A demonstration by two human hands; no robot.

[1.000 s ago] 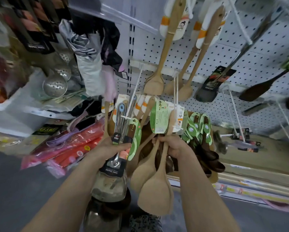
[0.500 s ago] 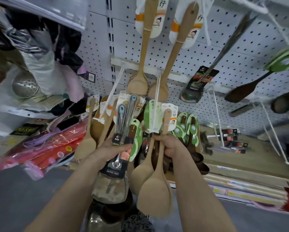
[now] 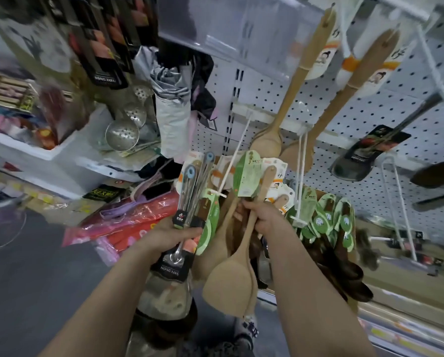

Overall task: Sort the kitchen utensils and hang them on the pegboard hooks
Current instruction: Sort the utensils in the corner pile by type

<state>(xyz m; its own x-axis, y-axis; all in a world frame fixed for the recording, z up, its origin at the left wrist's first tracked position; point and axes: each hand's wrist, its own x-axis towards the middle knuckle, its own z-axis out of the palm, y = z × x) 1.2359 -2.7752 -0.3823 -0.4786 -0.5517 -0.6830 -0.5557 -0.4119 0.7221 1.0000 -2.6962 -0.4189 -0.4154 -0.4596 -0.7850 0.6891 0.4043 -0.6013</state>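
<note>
White pegboard (image 3: pixel 344 99) backs the shop shelving, and perforated metal skimmers (image 3: pixel 122 134) hang left of it. Low at its left edge, the left hand (image 3: pixel 168 237) grips a bundle of steel-handled utensils (image 3: pixel 190 188), fingers curled round their black card sleeves. Just right, the right hand (image 3: pixel 267 220) clasps a wooden spatula (image 3: pixel 228 279) by its handle, blade down, beside a white hook (image 3: pixel 232 158). Wooden spoons (image 3: pixel 267 144) hang above; green-carded utensils (image 3: pixel 318 222) hang further right

The spatula (image 3: pixel 231 276) is matt pale wood, the turners (image 3: pixel 187 191) glossy metal, the pegboard (image 3: pixel 344 106) smooth white.
</note>
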